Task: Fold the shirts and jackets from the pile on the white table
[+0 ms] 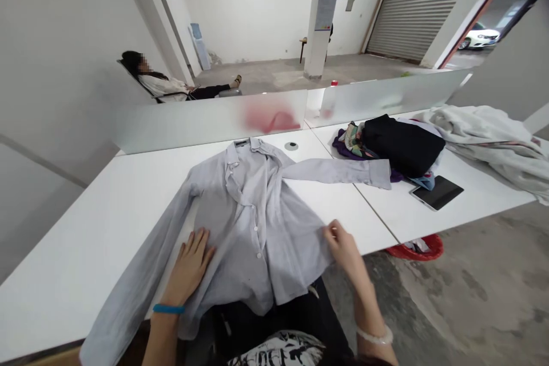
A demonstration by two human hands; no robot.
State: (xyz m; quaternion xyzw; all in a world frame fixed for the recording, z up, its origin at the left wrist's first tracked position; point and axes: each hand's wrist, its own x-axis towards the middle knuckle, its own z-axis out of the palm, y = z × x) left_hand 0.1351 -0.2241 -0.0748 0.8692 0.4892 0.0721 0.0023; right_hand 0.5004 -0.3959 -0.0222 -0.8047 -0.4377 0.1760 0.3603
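Fingers of the left hand are lying spread and open on a creased pale-blue cotton shirt, while those of the right hand are pinching its soft front edge; the shirt is sprawling across a smooth white table, one cuff reaching near a black fabric bundle, with open tabletop stretching to its left

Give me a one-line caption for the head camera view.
Left hand flat on a pale blue shirt, right hand holding its edge, on a white table.
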